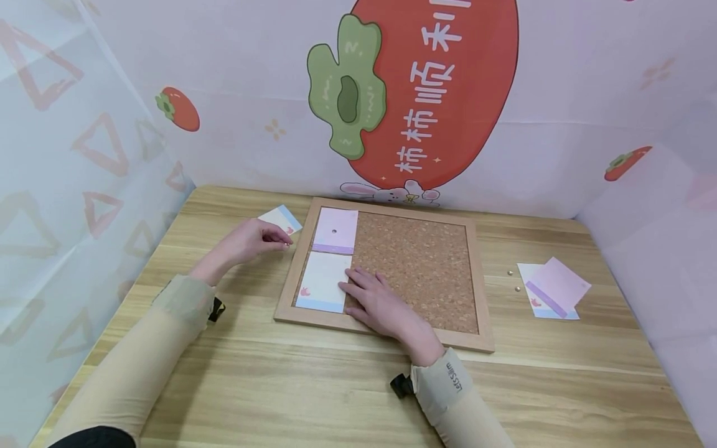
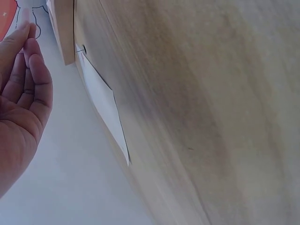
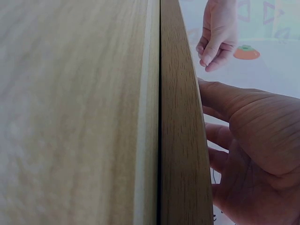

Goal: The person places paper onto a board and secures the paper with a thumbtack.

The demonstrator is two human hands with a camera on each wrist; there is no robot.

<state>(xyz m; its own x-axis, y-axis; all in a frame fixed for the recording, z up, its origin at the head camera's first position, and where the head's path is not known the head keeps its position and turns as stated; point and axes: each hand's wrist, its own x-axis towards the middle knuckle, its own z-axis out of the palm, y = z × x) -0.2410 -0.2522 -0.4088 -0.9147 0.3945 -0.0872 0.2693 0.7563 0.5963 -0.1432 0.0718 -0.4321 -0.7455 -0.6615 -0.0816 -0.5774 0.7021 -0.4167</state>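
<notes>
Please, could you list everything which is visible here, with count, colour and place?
cork board: one, brown with wooden frame, on the table
pink cards: two, purple-striped; one on the board, one right of it
white cards: three, blue-striped; on the board, left of it, under the right pink card
pins: four visible, metallic; one on a pink card, two right of the board, one left
table: one, light wood, underneath
walls: three, pale, persimmon-printed, around the table
sleeves: two, beige, with greyish bands and black clips at the wrists
left hand: one, bare, left of the board; contents unclear
right hand: one, bare, on the board and its white card
</notes>
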